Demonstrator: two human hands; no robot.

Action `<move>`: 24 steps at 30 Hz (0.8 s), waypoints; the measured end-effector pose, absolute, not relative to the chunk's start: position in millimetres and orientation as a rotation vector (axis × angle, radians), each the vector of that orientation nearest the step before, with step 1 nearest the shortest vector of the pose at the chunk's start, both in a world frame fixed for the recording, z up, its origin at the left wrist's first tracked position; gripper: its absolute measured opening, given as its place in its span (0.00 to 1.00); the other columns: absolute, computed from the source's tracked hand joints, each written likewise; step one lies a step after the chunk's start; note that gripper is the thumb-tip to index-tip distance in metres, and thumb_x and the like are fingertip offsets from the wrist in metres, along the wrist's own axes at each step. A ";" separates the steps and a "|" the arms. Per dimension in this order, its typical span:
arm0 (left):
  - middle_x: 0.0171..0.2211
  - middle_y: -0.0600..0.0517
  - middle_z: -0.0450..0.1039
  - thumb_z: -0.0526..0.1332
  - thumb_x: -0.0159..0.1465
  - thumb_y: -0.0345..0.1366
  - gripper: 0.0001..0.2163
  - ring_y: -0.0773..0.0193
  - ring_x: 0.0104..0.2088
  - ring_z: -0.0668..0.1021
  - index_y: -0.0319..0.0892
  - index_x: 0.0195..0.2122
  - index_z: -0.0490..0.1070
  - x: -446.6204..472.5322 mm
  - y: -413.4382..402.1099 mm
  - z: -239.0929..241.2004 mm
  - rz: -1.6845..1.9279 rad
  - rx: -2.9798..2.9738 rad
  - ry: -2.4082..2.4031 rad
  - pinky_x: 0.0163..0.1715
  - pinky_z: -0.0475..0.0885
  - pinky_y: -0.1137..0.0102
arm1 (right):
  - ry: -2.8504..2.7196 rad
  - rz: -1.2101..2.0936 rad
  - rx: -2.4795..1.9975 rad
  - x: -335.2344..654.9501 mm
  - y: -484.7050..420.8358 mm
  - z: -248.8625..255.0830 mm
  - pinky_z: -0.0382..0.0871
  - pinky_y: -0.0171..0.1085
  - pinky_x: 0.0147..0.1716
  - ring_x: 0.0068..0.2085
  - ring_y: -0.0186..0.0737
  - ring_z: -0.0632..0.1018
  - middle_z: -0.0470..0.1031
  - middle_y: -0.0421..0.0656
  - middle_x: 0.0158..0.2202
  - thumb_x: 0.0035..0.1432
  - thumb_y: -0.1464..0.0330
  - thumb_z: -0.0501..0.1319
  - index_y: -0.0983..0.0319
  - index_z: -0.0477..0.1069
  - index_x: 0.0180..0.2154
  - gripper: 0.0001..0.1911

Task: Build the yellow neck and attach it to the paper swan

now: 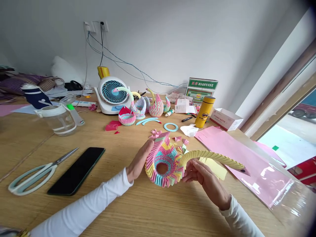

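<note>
Over wooden counter (148,210), clasping paper swan body (163,161) in left hand (139,161), pinching yellow neck (212,155) in right hand (204,179); could shed tucked pieces if squeezed or twisted hard.

Left hand (140,161): fingertips hidden behind multicoloured folded-paper swan body (163,163). White sleeves (81,210) cut off at bottom edge. Print on green-and-white card box (201,89) too small to read.
</note>
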State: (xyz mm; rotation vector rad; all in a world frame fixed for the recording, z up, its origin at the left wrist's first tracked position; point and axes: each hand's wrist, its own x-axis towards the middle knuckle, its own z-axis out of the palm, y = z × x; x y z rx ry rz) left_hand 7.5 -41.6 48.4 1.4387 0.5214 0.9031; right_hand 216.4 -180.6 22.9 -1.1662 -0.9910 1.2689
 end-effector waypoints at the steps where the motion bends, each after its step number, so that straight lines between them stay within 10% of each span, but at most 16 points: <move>1: 0.61 0.50 0.66 0.55 0.65 0.54 0.25 0.55 0.67 0.57 0.46 0.58 0.67 9.2 -35.6 47.3 0.898 1.418 0.498 0.67 0.51 0.63 | -0.997 1.277 -1.160 215.4 -180.2 23.6 0.69 0.42 0.37 0.35 0.44 0.80 0.77 0.45 0.35 0.66 0.52 0.52 0.61 0.68 0.37 0.19; 24: 0.57 0.48 0.69 0.53 0.67 0.51 0.20 0.55 0.60 0.68 0.44 0.51 0.70 1.6 -35.0 38.4 1.215 1.431 0.525 0.60 0.60 0.64 | -1.126 1.118 -1.205 222.9 -176.7 20.2 0.70 0.43 0.35 0.32 0.45 0.78 0.77 0.47 0.32 0.64 0.49 0.53 0.61 0.75 0.34 0.24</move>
